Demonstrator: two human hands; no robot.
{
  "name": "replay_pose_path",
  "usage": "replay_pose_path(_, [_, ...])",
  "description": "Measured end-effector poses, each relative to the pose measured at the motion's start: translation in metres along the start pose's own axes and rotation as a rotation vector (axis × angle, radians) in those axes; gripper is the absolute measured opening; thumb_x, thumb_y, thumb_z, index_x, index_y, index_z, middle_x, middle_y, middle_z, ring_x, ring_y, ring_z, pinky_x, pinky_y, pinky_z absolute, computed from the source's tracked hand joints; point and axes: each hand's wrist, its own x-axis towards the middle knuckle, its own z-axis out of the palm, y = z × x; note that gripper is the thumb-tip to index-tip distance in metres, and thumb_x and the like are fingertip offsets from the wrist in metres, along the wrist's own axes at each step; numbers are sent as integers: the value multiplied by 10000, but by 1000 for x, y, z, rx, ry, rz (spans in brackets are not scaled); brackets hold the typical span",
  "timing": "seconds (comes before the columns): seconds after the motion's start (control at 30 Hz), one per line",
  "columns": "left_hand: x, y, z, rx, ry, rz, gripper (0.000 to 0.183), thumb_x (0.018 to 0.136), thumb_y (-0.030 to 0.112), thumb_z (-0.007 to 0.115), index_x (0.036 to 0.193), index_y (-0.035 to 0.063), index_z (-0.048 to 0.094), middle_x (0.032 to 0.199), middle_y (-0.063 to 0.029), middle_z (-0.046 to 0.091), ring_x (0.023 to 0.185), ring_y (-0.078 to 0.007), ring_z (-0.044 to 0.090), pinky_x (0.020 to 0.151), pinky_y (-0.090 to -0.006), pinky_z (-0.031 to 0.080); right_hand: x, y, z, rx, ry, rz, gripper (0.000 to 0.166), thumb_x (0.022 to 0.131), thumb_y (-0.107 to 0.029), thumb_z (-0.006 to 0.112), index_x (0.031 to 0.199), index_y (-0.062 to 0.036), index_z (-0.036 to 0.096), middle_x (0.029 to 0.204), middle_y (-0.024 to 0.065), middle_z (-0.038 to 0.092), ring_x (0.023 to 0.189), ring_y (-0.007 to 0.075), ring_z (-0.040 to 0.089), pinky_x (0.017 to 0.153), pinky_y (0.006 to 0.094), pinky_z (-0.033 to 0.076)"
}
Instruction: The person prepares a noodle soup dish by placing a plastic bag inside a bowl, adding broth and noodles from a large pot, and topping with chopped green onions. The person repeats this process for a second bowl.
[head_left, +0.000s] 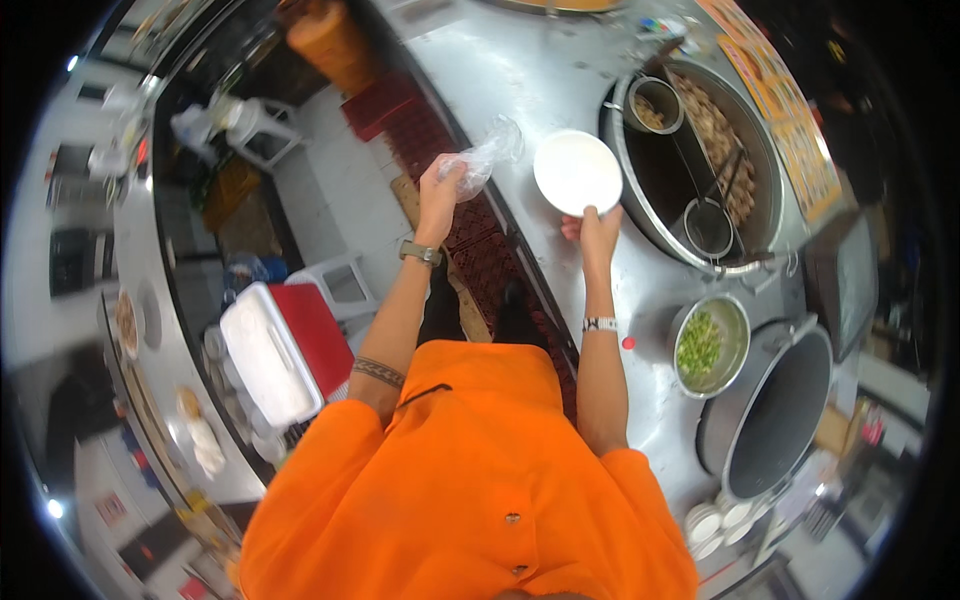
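Note:
My left hand (444, 187) grips a crumpled clear plastic bag (495, 150), held out near the edge of the steel counter (457, 45). In my right hand (598, 229) is a round white bowl (577, 172), gripped at its near rim with the thumb on top. The bowl is over the counter, just left of a large round pot (660, 180). Inside that pot, a divider separates dark liquid from pieces of food (705, 112). One strainer basket (654, 105) there holds some food, and a second strainer basket (709, 227) sits lower down.
A steel bowl of chopped greens (701, 345) stands right of my right forearm, beside a tall deep pot (780, 412). Small white bowls (709, 525) are stacked below it. To my left are a red-and-white cooler (277, 352) and a white plastic stool (337, 285). Red matting (480, 232) covers the floor.

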Motion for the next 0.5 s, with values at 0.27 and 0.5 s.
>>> replay_pose_path(0.27, [-84, 76, -18, -517, 85, -19, 268, 983, 175, 531, 1212, 37, 529, 1198, -108, 601, 1018, -223, 630, 745, -345, 564, -71, -54, -47, -585, -35, -91, 770, 933, -237, 606, 1511, 24, 170, 648, 96, 655, 444, 191, 579, 454, 299, 453])
replay_pose_path(0.5, [-117, 58, -5, -420, 31, -44, 279, 964, 189, 598, 1162, -4, 629, 1037, -65, 680, 905, -133, 658, 757, -273, 538, -112, -144, 19, -582, -630, -969, 624, 790, -130, 731, 1362, -76, 485, 1231, 157, 536, 1084, 301, 550, 872, 371, 470])
